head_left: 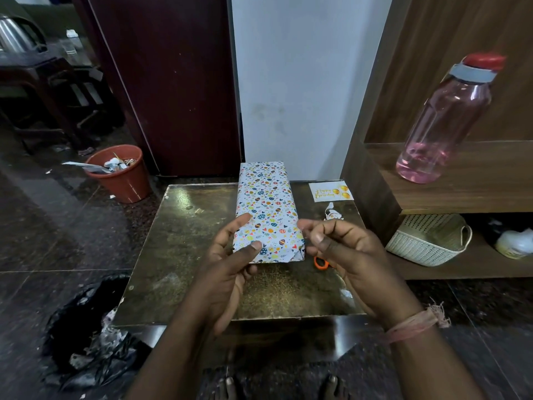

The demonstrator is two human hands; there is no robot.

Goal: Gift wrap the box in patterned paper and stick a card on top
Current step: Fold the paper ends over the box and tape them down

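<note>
Head view: one long box wrapped in egg-patterned white paper [266, 209] on the gold tabletop [184, 241], one white birthday card [330, 192] beside it, left hand [230, 261] gripping its near end, right hand [343, 249] loosely curled, holding nothing.

My feed is dim overall, the room lit softly from above. The brightest patch is the white wall [302, 82], while the left side sinks into near-black. I see a pale glare spot on the glossy counter [178, 197] near its far left corner, and streaky reflections on the polished floor [57, 226]. The wide lens bends the door [173, 82] and shelf [461, 192] edges outward and tilts the pink bottle [444, 122]. My forearms at the bottom edge look soft and stretched; the centre stays fairly sharp.
</note>
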